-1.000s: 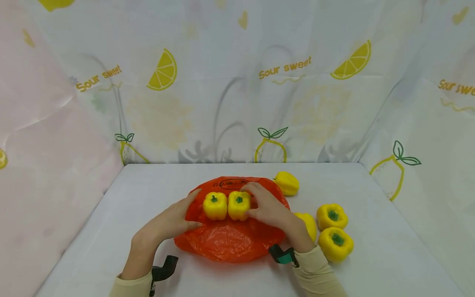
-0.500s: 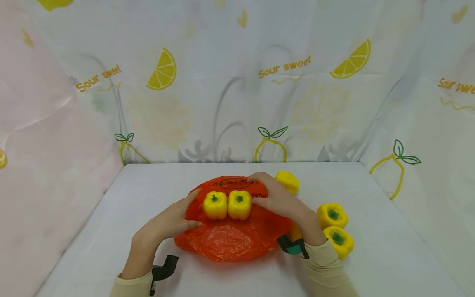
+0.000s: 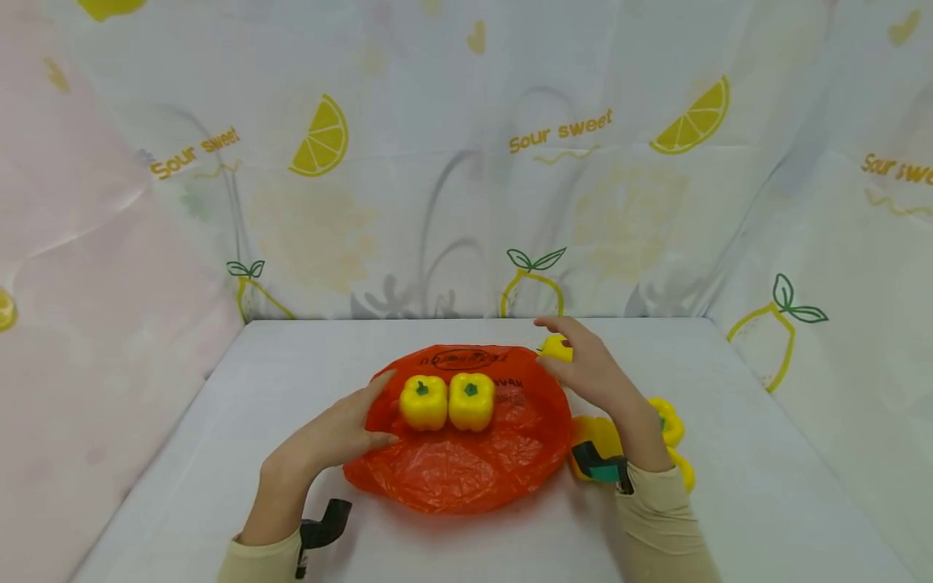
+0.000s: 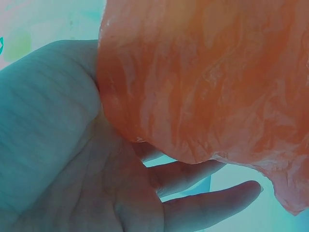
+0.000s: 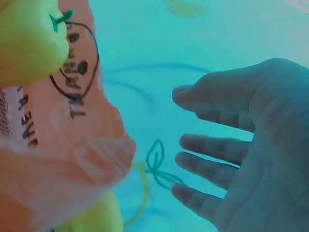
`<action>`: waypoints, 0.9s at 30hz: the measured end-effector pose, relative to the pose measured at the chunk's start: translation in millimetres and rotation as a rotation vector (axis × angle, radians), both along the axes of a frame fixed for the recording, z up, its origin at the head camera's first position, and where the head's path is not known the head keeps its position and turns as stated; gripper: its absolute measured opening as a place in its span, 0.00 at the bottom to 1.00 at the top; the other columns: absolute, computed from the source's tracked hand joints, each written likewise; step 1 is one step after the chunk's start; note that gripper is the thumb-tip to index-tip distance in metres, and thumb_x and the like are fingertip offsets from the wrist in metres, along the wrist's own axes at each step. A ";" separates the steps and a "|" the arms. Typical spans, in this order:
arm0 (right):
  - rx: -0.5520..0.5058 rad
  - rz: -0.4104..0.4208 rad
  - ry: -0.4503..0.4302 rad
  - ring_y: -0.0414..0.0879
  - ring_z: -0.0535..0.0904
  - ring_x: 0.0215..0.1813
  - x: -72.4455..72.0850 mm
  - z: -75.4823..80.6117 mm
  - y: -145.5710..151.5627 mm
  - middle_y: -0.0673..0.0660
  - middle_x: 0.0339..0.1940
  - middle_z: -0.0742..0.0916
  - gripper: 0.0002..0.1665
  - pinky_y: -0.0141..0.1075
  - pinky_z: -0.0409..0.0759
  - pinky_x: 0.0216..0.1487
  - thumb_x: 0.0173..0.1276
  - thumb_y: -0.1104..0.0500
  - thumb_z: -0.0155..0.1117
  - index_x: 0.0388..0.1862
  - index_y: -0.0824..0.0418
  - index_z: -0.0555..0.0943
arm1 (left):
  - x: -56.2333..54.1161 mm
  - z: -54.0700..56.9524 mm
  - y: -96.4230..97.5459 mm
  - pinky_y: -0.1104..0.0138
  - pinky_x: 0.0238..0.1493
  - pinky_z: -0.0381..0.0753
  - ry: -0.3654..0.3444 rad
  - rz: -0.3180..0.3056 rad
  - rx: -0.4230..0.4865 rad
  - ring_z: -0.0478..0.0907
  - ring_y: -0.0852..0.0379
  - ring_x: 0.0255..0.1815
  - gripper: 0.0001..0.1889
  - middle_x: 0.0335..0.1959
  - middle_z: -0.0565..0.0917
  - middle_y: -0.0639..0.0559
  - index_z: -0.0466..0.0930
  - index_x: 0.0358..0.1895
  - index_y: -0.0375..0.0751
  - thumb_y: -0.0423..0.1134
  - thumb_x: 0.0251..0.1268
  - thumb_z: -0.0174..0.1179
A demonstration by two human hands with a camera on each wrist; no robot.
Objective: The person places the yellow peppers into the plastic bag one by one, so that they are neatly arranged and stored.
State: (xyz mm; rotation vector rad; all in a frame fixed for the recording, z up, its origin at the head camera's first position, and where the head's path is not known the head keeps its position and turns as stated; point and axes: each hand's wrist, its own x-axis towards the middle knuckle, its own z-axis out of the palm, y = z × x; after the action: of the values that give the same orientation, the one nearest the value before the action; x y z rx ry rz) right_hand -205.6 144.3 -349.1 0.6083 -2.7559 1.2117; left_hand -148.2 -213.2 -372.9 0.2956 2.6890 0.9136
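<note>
A red plastic bag (image 3: 466,478) lies spread on the white table, with two yellow bell peppers (image 3: 423,403) (image 3: 471,402) side by side on or in its middle. At the bag's left edge is my left hand (image 3: 338,425), thumb and fingers spread against it. In the left wrist view the bag (image 4: 203,82) covers the thumb tip and part of the fingers, which look fairly straight. Beyond the bag's right edge hovers my right hand (image 3: 590,368), relaxed and holding nothing. It partly hides another yellow bell pepper (image 3: 554,349) at the back right.
Right of the bag sits a yellow bell pepper (image 3: 601,429), partly behind the right wrist camera (image 3: 601,465). Two more peppers (image 3: 669,421) (image 3: 685,468) stand farther right, mostly hidden by the right forearm. A lemon-print cloth (image 3: 466,202) hangs behind the table.
My right hand has drawn away from the right-hand pepper on the bag and moved right and back, towards the far pepper. The left hand and both peppers on the bag have stayed put.
</note>
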 end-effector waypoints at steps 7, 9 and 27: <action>0.095 -0.055 0.020 0.64 0.63 0.75 -11.7 -7.0 14.0 0.64 0.75 0.70 0.33 0.63 0.64 0.73 0.71 0.60 0.60 0.74 0.61 0.66 | -0.5 1.3 -0.5 0.37 0.71 0.64 0.003 -0.001 -0.001 0.60 0.37 0.77 0.48 0.78 0.63 0.43 0.46 0.81 0.54 0.44 0.62 0.68; 0.136 -0.078 0.000 0.64 0.62 0.75 -14.4 -10.7 16.4 0.64 0.75 0.68 0.34 0.64 0.63 0.73 0.71 0.59 0.59 0.75 0.60 0.65 | -0.8 0.8 -0.4 0.37 0.72 0.64 -0.002 0.010 0.003 0.60 0.38 0.77 0.48 0.78 0.63 0.44 0.47 0.81 0.55 0.44 0.62 0.68; 0.382 -0.108 -0.124 0.73 0.64 0.69 -23.1 -43.5 15.7 0.74 0.73 0.63 0.34 0.66 0.71 0.66 0.69 0.57 0.60 0.74 0.57 0.67 | 3.4 3.2 -1.3 0.38 0.72 0.63 0.008 -0.008 0.009 0.61 0.38 0.76 0.47 0.77 0.64 0.43 0.49 0.80 0.51 0.44 0.62 0.68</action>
State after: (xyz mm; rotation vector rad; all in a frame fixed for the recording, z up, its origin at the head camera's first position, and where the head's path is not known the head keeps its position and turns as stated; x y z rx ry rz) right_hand -228.7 160.0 -392.5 0.4127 -3.1050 0.7280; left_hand -144.8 -214.5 -369.7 0.3117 2.6896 0.9239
